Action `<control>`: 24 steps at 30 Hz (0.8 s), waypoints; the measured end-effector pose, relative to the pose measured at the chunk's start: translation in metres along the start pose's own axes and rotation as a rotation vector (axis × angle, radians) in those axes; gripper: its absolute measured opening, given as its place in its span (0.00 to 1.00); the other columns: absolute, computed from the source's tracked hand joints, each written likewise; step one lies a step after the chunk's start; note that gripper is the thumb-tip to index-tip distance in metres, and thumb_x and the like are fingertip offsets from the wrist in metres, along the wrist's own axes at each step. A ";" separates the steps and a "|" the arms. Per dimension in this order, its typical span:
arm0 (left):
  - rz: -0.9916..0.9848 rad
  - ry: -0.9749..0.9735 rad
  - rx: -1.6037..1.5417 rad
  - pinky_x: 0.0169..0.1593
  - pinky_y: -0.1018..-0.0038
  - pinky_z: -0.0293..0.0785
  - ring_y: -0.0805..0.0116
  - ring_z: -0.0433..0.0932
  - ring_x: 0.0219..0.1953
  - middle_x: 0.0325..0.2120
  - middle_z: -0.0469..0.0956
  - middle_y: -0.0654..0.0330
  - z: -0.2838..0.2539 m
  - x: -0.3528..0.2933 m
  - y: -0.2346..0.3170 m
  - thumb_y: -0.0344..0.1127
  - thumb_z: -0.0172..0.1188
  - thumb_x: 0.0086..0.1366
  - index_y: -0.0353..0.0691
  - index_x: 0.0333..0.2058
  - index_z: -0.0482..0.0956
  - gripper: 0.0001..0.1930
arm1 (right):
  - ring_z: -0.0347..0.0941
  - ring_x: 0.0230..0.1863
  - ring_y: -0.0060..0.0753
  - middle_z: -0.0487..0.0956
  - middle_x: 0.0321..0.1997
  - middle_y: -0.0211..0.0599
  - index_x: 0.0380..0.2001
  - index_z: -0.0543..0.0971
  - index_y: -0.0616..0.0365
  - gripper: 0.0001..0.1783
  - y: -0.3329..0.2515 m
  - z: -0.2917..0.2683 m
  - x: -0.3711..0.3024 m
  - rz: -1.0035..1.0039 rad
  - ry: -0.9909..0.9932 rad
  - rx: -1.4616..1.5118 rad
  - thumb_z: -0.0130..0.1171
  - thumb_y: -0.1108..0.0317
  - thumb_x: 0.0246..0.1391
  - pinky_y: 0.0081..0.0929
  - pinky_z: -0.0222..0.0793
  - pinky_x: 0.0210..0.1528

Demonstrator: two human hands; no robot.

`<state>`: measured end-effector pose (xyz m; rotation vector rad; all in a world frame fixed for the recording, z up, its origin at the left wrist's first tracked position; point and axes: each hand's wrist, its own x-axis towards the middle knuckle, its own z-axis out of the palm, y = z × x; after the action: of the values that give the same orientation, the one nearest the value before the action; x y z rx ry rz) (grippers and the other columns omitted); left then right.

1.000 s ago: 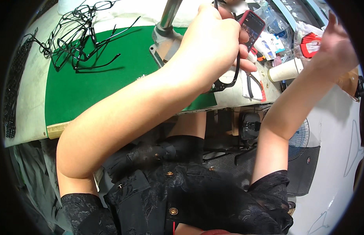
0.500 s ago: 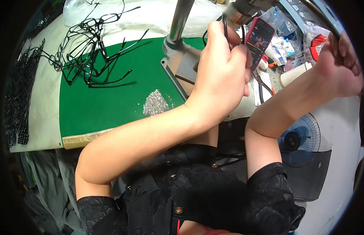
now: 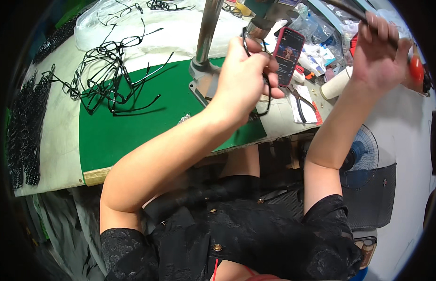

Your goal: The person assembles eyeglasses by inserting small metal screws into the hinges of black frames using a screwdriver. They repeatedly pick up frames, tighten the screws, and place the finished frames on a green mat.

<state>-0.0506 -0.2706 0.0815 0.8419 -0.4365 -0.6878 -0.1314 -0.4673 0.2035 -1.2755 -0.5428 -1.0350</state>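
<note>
My left hand (image 3: 244, 77) is closed on a black eyeglass frame (image 3: 265, 112), held just below the dark metal head (image 3: 260, 27) of a bench press. My right hand (image 3: 379, 54), raised at the upper right, has its fingers curled over the press's dark lever (image 3: 351, 14). A small heap of shiny bits (image 3: 184, 118) lies on the green mat (image 3: 133, 145), partly hidden behind my left forearm. Further left, several black eyeglass frames (image 3: 117, 86) sit in a tangled pile.
The press's metal column (image 3: 206, 37) rises behind my left hand. Right of it are a phone (image 3: 289, 56) in a red case, pliers (image 3: 302, 103) and a white roll (image 3: 336, 83). Bundled black strips (image 3: 28, 131) lie at the left edge. A blue fan (image 3: 363, 150) stands below the table.
The view has shifted. My left hand has turned and come away a little from the press head, showing more of the eyeglass frame. My right hand is higher, still at the lever.
</note>
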 end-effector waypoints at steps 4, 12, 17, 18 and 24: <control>0.182 -0.089 0.180 0.23 0.78 0.72 0.75 0.70 0.22 0.27 0.70 0.59 -0.021 -0.012 0.001 0.28 0.47 0.66 0.38 0.40 0.59 0.07 | 0.69 0.57 0.43 0.74 0.54 0.52 0.48 0.72 0.68 0.20 0.003 0.029 -0.006 -0.233 0.152 -0.627 0.48 0.63 0.61 0.32 0.62 0.49; 0.690 -0.218 0.874 0.20 0.80 0.67 0.79 0.68 0.19 0.25 0.71 0.61 -0.072 -0.056 -0.012 0.23 0.46 0.68 0.37 0.43 0.61 0.07 | 0.71 0.36 0.17 0.79 0.32 0.27 0.36 0.80 0.61 0.13 0.068 0.087 -0.126 0.386 -0.301 -0.505 0.67 0.71 0.44 0.19 0.63 0.38; 0.745 -0.249 0.969 0.21 0.77 0.68 0.73 0.71 0.18 0.24 0.73 0.58 -0.079 -0.059 -0.013 0.21 0.48 0.66 0.36 0.43 0.62 0.09 | 0.73 0.31 0.18 0.79 0.28 0.28 0.32 0.79 0.63 0.08 0.076 0.084 -0.128 0.397 -0.303 -0.401 0.66 0.73 0.47 0.16 0.66 0.36; 0.756 -0.259 0.991 0.22 0.76 0.68 0.70 0.72 0.18 0.23 0.73 0.57 -0.081 -0.057 -0.013 0.20 0.49 0.65 0.35 0.43 0.63 0.09 | 0.74 0.30 0.19 0.79 0.28 0.29 0.31 0.78 0.63 0.07 0.079 0.082 -0.127 0.410 -0.312 -0.352 0.65 0.74 0.48 0.15 0.67 0.35; 0.603 -0.323 1.191 0.33 0.70 0.73 0.57 0.79 0.29 0.30 0.76 0.50 -0.092 -0.073 0.006 0.21 0.54 0.62 0.34 0.47 0.66 0.14 | 0.77 0.30 0.20 0.82 0.28 0.35 0.31 0.79 0.65 0.07 0.091 0.074 -0.149 0.399 -0.282 -0.255 0.54 0.74 0.59 0.15 0.69 0.32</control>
<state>-0.0446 -0.1682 0.0247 1.6052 -1.3929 0.0852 -0.1084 -0.3535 0.0540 -1.6903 -0.3518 -0.6061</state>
